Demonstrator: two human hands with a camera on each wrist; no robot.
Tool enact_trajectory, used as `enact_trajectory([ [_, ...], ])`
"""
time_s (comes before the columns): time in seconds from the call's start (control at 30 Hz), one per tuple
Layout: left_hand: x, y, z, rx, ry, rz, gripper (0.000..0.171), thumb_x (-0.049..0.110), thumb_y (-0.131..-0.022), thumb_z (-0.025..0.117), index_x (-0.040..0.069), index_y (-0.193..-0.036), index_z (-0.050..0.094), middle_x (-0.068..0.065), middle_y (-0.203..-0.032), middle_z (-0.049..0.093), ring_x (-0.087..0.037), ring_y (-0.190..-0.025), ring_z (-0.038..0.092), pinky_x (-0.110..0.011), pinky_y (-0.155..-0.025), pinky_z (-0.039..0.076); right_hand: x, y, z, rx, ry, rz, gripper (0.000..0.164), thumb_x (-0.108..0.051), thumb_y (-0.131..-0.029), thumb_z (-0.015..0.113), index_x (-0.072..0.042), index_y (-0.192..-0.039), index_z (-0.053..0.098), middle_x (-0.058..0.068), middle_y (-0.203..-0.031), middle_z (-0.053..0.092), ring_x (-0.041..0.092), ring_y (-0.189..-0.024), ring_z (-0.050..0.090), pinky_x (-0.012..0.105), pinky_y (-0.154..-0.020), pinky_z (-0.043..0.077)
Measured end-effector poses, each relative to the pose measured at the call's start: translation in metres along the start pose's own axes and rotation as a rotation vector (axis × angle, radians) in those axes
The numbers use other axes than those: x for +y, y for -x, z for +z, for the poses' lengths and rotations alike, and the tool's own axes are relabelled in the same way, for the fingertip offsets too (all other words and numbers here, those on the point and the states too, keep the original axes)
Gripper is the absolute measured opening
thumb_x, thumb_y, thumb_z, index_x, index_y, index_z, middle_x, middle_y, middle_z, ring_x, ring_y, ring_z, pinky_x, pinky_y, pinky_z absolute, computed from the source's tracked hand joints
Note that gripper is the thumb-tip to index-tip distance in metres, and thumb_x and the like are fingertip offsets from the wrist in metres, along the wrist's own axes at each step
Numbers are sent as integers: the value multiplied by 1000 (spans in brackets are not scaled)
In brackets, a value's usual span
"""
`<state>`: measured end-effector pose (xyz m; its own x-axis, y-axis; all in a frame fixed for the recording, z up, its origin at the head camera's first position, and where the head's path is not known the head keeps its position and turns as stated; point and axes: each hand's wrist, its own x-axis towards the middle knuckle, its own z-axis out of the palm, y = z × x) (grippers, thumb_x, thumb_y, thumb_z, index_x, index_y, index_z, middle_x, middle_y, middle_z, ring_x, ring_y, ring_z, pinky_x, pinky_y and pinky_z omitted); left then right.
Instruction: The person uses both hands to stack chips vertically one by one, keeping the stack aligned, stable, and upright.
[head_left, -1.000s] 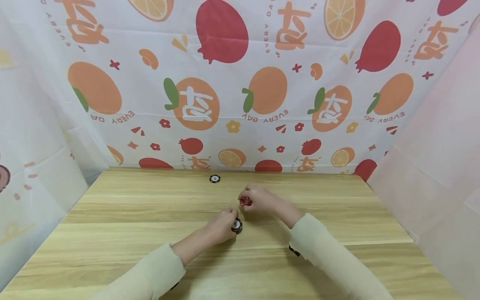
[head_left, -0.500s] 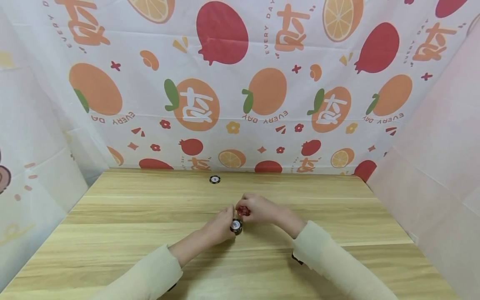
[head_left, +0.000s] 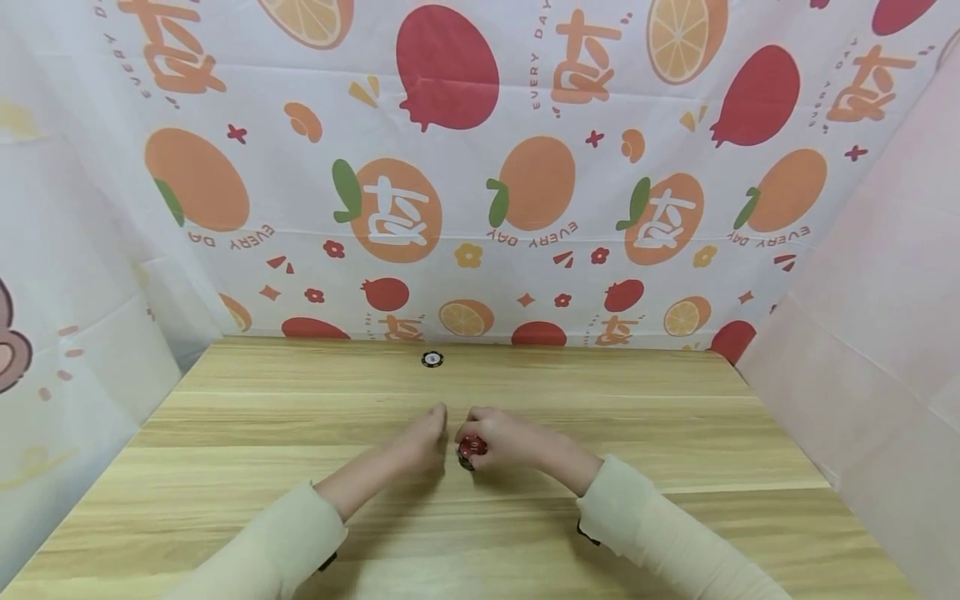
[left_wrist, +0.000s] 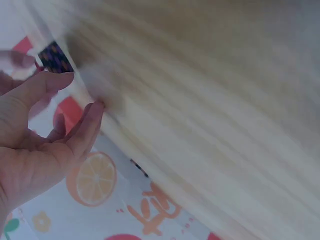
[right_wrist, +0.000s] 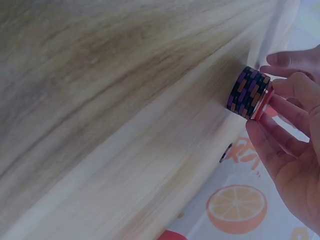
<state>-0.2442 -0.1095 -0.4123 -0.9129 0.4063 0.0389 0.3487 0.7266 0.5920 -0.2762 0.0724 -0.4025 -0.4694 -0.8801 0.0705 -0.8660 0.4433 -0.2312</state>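
Observation:
A stack of black poker chips with colored edge blocks stands on the wooden table. On its top lies a red poker chip, pinched between the thumb and fingers of my right hand. The right wrist view shows the red chip flush against the stack's upper end. My left hand is just left of the stack, apart from it, with thumb and fingers spread and nothing between them. In the left wrist view, the dark stack shows beyond the left thumb.
Near the table's far edge lies a single black-and-white poker chip. Behind the table hangs a fruit-printed cloth, and pale cloths also flank both sides.
My right hand has brought the red chip left and down onto the black stack. The left hand has let go of the stack and drawn back to the left.

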Motion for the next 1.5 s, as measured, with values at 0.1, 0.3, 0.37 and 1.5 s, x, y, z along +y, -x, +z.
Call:
enact_trajectory([
  [0.1,-8,-9,-9,22,-56,-49,38,-12,-62,64,-6,-95,46,-14,-81,51,-28,-75,53,-39,-67,49,0,0,1,1,-1,10,22,-13,-78,67,-8,-100,66,0,-90,53,5,-76,49,11,-65,40],
  [0.3,-30,-36,-29,89,-192,-141,47,0,-69,67,-17,-108,46,-30,-98,53,-40,-89,55,-45,-79,48,2,1,3,2,7,12,21,-13,-79,67,-9,-99,67,1,-89,53,6,-76,49,10,-63,39],
  [0.37,-38,-45,-33,102,-204,-182,55,4,-73,68,-21,-114,41,-35,-106,50,-45,-96,53,-46,-84,45,3,2,4,1,14,10,21,-13,-79,67,-9,-99,67,0,-90,53,5,-76,48,10,-63,39],
  [1.5,-70,-116,-24,107,-407,-68,12,-1,-85,52,3,-83,63,-12,-88,56,-28,-84,53,-38,-74,44,5,0,5,24,0,-17,24,-14,-79,67,-8,-102,66,1,-95,55,5,-83,50,10,-70,40],
])
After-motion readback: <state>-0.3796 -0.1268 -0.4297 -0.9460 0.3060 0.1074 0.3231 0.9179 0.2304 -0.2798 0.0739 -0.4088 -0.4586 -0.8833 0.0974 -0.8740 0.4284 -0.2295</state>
